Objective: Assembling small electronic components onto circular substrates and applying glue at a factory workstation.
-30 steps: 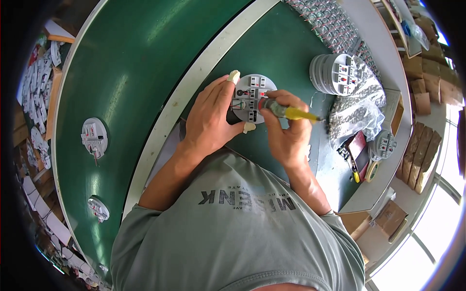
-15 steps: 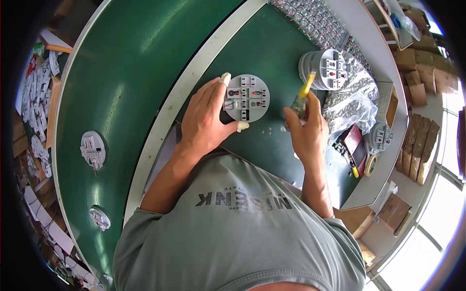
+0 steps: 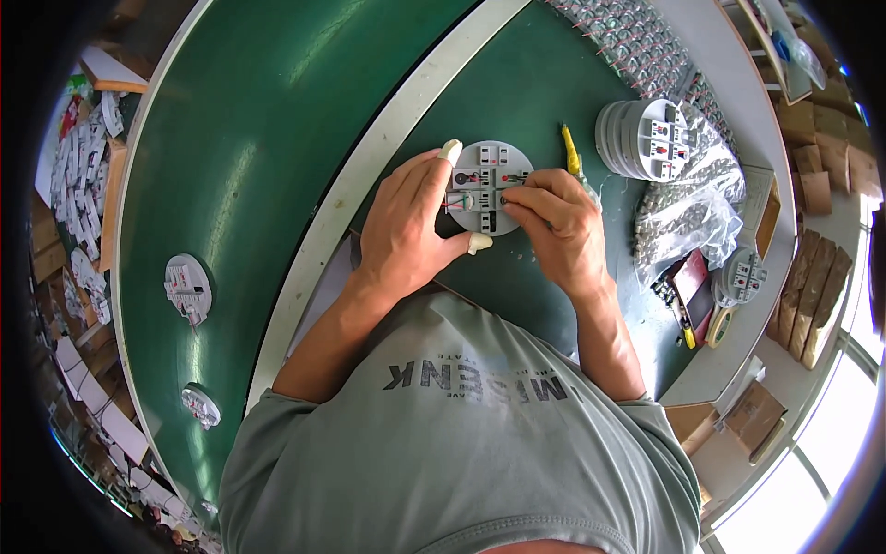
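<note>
A round light-grey plate [image 3: 491, 157] with small black, red and metal parts lies on the dark green table in front of me. My left hand [image 3: 404, 217] grips its left side, index finger at the top edge and thumb at the lower edge, both in pale finger covers. Over the plate's right half, my right hand [image 3: 558, 222] is closed in a pinch, fingertips touching the parts. What it pinches is too small to make out. A yellow tool with a greenish handle [image 3: 571, 152] shows just beyond the right hand; its lower end is partly hidden behind the knuckles.
Stacked similar plates [image 3: 637, 138] stand to the right, beside a clear plastic bag [image 3: 688, 222]. Rows of small wired parts [image 3: 628, 46] lie at the back. Another plate [image 3: 744, 275] sits far right near a tape roll [image 3: 721, 327]. Two plates [image 3: 188, 286] rest on the left green belt.
My right hand has moved left from beside the stack to the plate, fingertips now pinching there. The yellow tool, held upright before, now sits behind that hand. My left hand keeps its grip.
</note>
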Motion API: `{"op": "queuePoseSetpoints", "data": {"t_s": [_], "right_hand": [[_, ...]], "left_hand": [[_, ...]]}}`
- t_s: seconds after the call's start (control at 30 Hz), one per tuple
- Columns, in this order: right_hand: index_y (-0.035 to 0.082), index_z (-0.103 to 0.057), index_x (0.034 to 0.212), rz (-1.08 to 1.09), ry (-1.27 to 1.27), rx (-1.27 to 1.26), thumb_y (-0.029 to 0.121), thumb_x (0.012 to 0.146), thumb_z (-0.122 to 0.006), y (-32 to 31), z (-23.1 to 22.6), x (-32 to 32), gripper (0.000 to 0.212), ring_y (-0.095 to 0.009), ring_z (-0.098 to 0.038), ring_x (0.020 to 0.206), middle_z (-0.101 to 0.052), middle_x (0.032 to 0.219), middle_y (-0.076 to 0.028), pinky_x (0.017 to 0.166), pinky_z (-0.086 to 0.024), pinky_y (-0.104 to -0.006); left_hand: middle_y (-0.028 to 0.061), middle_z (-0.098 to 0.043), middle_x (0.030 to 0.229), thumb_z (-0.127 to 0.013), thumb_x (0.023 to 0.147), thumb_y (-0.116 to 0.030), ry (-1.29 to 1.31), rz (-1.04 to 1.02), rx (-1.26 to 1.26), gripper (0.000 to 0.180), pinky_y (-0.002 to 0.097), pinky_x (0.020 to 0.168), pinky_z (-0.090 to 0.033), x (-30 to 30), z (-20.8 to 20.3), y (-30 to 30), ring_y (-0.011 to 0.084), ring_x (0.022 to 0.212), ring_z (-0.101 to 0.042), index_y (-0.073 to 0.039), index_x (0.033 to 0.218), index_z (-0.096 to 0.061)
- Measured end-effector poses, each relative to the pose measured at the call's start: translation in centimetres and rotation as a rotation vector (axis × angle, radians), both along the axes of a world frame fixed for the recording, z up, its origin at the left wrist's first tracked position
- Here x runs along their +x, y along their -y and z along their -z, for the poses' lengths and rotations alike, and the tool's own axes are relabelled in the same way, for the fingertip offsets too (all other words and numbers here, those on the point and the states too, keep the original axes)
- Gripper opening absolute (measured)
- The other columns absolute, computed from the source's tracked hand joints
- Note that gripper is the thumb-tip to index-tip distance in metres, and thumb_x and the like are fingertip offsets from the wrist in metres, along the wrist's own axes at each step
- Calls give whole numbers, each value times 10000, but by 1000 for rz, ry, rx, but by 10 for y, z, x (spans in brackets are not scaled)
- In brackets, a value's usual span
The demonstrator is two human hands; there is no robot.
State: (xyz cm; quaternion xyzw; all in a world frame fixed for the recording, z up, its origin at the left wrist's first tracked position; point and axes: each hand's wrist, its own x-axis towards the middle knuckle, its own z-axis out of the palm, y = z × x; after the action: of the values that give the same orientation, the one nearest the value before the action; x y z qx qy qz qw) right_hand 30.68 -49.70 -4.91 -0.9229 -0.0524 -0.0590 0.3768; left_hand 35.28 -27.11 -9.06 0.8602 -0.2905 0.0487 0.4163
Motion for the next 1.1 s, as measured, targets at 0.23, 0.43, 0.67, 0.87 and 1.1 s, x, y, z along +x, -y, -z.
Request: {"op": "queuePoseSetpoints", "data": {"t_s": [0.23, 0.43, 0.67, 0.87, 1.1], "right_hand": [[47, -827, 1060, -1, 46, 33, 41, 866, -858, -1, 8, -3, 197, -294, -719, 922, -720, 1027, -100, 791, -587, -400], [41, -827, 1053, 201, 28, 74, 40, 878, -861, -19, 13, -15, 178, -276, -726, 888, -723, 1021, -104, 788, -589, -381], [38, -827, 1063, -28, -46, 53, 38, 914, -830, 5, -3, 0, 149, -284, -738, 892, -735, 1039, -120, 793, -588, -371], [-1, -827, 1038, -136, 18, 45, -3, 910, -812, 10, -2, 9, 130, -259, -722, 859, -734, 971, -124, 778, -563, -368], [9, -819, 1039, 68, 266, -188, 10, 939, -809, -6, 28, -20, 101, -236, -661, 801, -697, 905, -94, 726, -521, -368]], "left_hand": [[161, -688, 1422, -1041, 621, -205, -33, -5, -11, 1151, 462, 1112, -516, -1, 1, 0, 355, 1310, -650, -4, 1606, -479], [152, -683, 1422, -1026, 631, -159, -36, -3, -10, 1116, 462, 1116, -514, -1, -3, 2, 359, 1316, -645, 0, 1596, -489], [154, -690, 1406, -1009, 643, -129, -7, -11, -38, 1059, 459, 1115, -519, 2, -1, 3, 360, 1313, -647, 3, 1571, -517], [178, -710, 1348, -1000, 647, -144, -31, -23, -78, 998, 483, 1102, -525, 1, -1, 1, 378, 1305, -656, 6, 1524, -550], [199, -670, 1384, -995, 664, -231, 25, -13, -73, 980, 480, 1140, -506, -7, 5, 1, 381, 1343, -626, 14, 1508, -561]]}}
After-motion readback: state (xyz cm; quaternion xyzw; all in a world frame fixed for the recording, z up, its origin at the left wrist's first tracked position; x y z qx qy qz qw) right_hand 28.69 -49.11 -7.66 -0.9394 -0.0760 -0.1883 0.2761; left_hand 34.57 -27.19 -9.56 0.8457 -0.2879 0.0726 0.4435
